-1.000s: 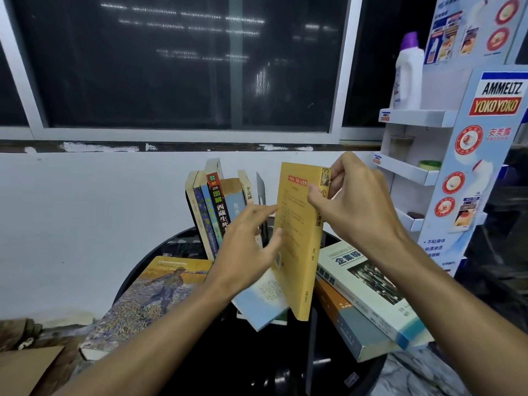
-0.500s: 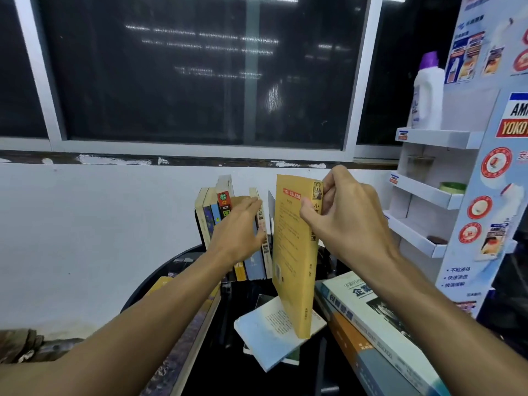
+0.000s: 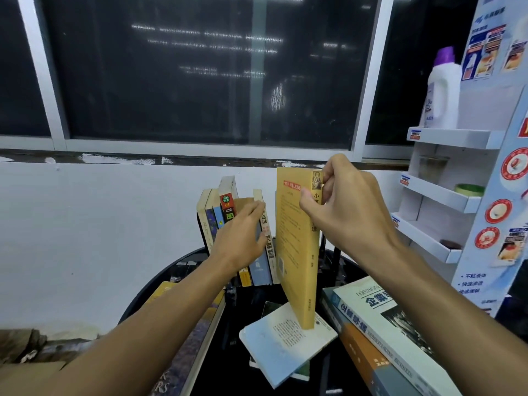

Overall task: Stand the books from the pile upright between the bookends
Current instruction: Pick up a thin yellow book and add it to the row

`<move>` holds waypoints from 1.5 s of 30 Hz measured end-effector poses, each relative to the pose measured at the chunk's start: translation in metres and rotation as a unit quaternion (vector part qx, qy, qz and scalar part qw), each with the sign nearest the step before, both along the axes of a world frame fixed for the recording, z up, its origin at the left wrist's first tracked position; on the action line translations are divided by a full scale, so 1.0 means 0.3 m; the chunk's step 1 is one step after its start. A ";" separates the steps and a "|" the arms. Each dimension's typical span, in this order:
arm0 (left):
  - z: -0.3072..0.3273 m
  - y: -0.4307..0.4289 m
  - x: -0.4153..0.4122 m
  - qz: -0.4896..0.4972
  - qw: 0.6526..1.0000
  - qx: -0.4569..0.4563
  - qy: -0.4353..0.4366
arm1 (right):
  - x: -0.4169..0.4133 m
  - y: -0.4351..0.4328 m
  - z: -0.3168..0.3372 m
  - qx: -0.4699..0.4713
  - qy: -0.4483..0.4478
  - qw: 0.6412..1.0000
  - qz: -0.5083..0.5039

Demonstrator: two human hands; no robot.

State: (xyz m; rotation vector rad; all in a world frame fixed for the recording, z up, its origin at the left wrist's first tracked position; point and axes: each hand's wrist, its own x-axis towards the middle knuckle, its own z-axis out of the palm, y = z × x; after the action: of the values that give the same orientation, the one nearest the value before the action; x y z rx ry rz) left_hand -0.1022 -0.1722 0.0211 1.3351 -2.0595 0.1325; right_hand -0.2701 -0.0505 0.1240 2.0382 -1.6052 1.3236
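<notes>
Left hand [image 3: 240,241] quit yellow book [image 3: 294,241] for upright books [image 3: 212,215]

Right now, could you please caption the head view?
Right hand holds a yellow book upright while left hand rests on the standing row.

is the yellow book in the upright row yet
No, the right hand holds the yellow book over a flat white book, short of the row.

The left hand [image 3: 243,238] covers the middle spines of the upright books [image 3: 225,205]. Its forearm [image 3: 160,318] hides most of the large book [image 3: 197,344] at the left edge of the bench [image 3: 251,307]. The frame's bottom cuts off the 2 stacked books [image 3: 394,335] at the right edge.
</notes>
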 end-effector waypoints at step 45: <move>-0.043 -0.010 0.025 -0.006 0.999 0.018 0.051 | 0.186 -0.185 0.269 -0.198 0.074 0.977 -0.027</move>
State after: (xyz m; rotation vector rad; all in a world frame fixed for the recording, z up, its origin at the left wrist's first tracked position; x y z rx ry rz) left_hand -0.0948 -0.1752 0.0082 1.3224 -1.9926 0.0223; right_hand -0.2143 -0.1061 0.2047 1.7908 -1.2097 1.3125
